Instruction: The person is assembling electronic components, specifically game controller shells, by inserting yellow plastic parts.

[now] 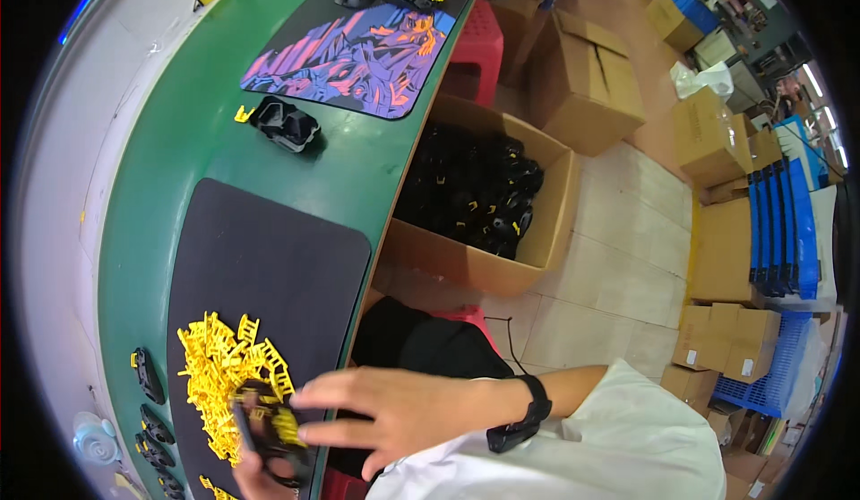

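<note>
My left hand point(258, 480) grips a black plastic toy-car-like shell point(291, 466) at the lower edge, over the near end of the mat. A yellow ladder-shaped clip point(285, 428) shows at the side of the shell. My right hand point(385, 410), with a dark band on its wrist, reaches in from the right. Its fingers are stretched out and apart, their tips at the shell and clip. Motion blurs the shell, so whether the fingertips press the clip is unclear. Beside and behind the shell lies a pile of yellow clips point(215, 366) on the dark mat point(269, 249).
Several black shells point(148, 376) lie along the table's left side. Another shell point(285, 124) with a yellow clip sits beyond the mat. A patterned mat point(358, 61) lies farther off. Right of the green table point(152, 231) stands a carton point(560, 222) full of black parts.
</note>
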`<state>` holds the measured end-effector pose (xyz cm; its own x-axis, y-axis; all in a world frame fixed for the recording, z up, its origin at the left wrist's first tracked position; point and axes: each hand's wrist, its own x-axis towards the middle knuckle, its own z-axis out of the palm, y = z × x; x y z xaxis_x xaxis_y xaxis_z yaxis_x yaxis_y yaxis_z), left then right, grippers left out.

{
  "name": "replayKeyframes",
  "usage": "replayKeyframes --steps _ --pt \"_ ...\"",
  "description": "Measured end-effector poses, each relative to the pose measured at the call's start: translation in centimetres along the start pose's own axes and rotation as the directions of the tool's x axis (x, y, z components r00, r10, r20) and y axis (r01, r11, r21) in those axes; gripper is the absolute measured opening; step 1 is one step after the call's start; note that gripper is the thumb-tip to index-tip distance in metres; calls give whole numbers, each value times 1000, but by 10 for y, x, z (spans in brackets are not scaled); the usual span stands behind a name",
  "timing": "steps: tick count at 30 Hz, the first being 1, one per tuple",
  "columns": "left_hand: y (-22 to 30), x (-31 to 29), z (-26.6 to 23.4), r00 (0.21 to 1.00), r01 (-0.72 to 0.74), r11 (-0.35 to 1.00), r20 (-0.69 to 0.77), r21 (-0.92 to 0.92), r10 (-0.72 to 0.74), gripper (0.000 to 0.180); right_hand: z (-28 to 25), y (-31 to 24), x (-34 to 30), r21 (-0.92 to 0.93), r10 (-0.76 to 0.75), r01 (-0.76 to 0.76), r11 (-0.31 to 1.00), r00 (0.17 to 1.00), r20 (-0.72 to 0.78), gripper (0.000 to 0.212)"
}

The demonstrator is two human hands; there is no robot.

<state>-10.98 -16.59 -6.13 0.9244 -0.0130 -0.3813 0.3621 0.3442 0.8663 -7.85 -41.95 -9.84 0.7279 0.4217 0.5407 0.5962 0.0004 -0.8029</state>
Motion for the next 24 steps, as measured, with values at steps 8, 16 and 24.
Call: replayKeyframes --steps 8,16,24 --pt "139 203 -122 896 194 -253 -66 948 439 64 -165 309 -210 -197 431 -923 330 333 -839 20" --pt "183 255 -271 915 285 -257 -182 924 359 67 -168 413 -326 -195 805 -915 -353 -191 -562 78" --pt "128 95 51 847 -491 613 173 620 503 20 -181 365 -316 -192 683 -965 -179 19 -730 56"
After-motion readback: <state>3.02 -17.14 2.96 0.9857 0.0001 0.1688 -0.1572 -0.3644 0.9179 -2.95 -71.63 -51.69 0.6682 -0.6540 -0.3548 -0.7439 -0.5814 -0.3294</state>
